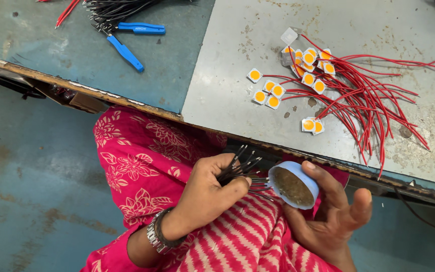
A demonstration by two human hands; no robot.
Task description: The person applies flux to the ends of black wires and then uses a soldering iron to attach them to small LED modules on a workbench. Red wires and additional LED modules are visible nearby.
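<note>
Cup: a small blue cup (pixel 294 186) lies tilted in the right hand (pixel 328 211), its open mouth turned to the left; inside is a brown, grainy paste.
Wires: a bundle of thin black wires (pixel 237 168) has its long axis from upper left to lower right; the bare metal ends point right, at the mouth of the cup, just beside its rim.
Left hand: the left hand (pixel 205 194) is closed in a fist around the wires, above the lap.
Right hand: the fingers are half open and curl under the cup; the thumb rests on its rim.
Table: red wires (pixel 368 100) with square yellow chips (pixel 308 79) lie there.
Far: blue pliers (pixel 127 43).
</note>
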